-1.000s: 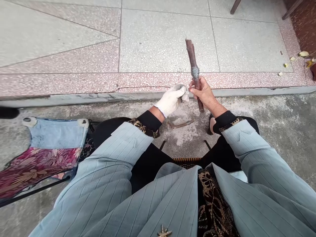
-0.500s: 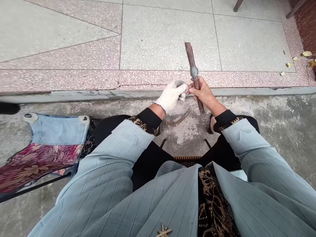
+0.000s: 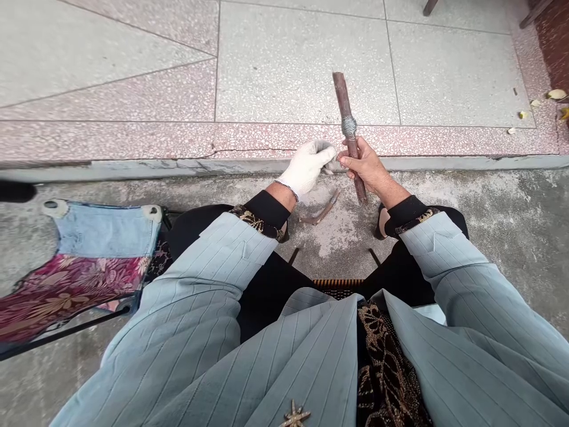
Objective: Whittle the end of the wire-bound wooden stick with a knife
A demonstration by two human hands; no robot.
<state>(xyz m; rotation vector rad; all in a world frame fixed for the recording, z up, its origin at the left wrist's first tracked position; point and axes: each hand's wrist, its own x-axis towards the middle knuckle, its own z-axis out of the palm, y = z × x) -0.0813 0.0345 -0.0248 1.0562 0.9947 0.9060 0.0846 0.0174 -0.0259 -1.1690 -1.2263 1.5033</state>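
Note:
My right hand [image 3: 367,169], bare, is wrapped round a brown wooden stick [image 3: 341,95], held almost upright with its top leaning slightly left. Grey wire or cord [image 3: 349,126] is wound in a thick band round the stick, just above my fingers. My left hand [image 3: 306,166] wears a white knitted glove. Its thumb and fingers are pinched together close to my right fingertips, left of the stick. Whatever lies in that pinch is too thin and small to make out. Beneath my hands, a crooked, twig-like brown piece [image 3: 320,218] with a greyish end rests on the ground.
A raised terrazzo step [image 3: 275,133] with a cracked edge runs across in front of me. To my left stands a folding seat [image 3: 106,231] of denim and flowered cloth. My knees flank a woven seat edge [image 3: 338,283]. Fallen yellow leaves [image 3: 556,94] lie far right.
My left hand has shifted slightly left, opening a small gap from my right fingertips. My right hand and the stick have stayed nearly in place.

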